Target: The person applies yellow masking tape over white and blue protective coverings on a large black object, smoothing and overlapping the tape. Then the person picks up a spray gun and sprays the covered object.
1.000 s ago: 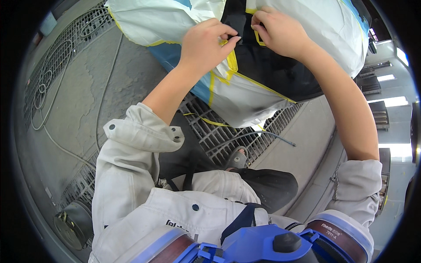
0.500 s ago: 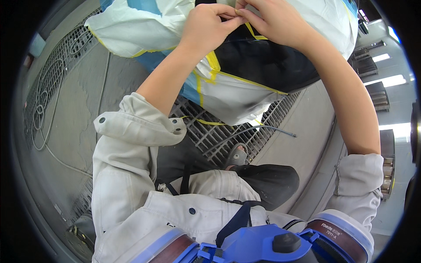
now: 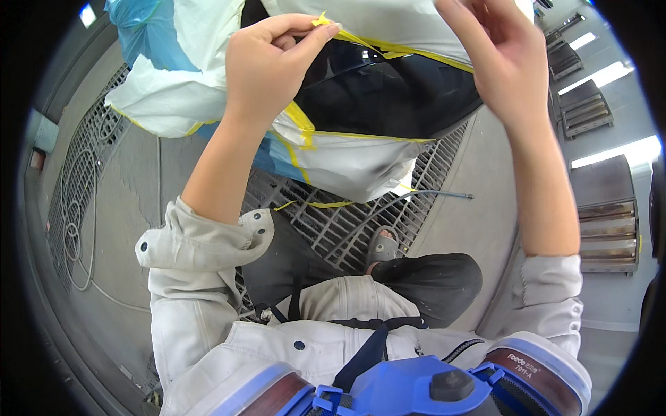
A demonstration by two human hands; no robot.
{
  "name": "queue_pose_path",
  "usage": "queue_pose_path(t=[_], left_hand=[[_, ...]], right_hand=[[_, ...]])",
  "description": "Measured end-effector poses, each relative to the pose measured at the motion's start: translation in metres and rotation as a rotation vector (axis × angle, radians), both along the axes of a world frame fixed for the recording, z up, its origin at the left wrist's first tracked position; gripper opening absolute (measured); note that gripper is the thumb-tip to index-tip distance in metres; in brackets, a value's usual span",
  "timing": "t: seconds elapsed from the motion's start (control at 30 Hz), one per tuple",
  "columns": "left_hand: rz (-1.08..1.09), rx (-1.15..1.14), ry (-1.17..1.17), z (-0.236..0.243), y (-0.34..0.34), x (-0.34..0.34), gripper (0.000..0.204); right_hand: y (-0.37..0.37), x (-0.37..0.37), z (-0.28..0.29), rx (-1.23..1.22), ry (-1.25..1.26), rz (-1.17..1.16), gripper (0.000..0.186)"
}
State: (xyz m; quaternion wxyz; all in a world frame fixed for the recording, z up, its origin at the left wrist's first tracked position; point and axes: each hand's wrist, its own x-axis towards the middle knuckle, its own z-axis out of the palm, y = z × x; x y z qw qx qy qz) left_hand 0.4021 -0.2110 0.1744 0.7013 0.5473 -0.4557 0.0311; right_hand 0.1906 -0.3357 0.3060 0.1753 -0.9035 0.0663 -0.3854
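My left hand (image 3: 263,73) pinches the end of a strip of yellow masking tape (image 3: 361,43) between thumb and fingers. From there the tape runs rightward along the upper edge of a glossy black panel (image 3: 395,100), under white masking sheeting (image 3: 409,24). My right hand (image 3: 510,66) is raised above the panel's right end, slightly blurred. Its nearest finger is stretched out, the others partly bent and cut off by the top edge; nothing shows in it. More yellow tape (image 3: 300,121) borders the panel's left and lower sides, joined to white sheeting (image 3: 347,163) below.
Blue plastic film (image 3: 149,31) covers the far left. Below lies a floor grating (image 3: 319,222) with a thin dark hose (image 3: 440,195) and a loose tape strip (image 3: 322,204). A pale hose (image 3: 91,229) coils at left. Metal-fronted units (image 3: 607,222) line the right wall.
My hands have parted: the left has moved left with the tape end, the right has swung away to the right. My view has shifted slightly, showing more of the black panel's upper edge.
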Motion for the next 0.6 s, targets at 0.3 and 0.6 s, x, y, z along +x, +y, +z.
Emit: queue_pose_path(t=[0.3, 0.6], left_hand=[[-0.006, -0.027, 0.043, 0.009, 0.003, 0.0, 0.017], [0.069, 0.076, 0.056, 0.037, 0.011, -0.005, 0.023]], right_hand=[[0.059, -0.021, -0.101, 1.341, -0.199, -0.046, 0.029], [0.057, 0.04, -0.109, 1.914, -0.54, 0.062, 0.031]])
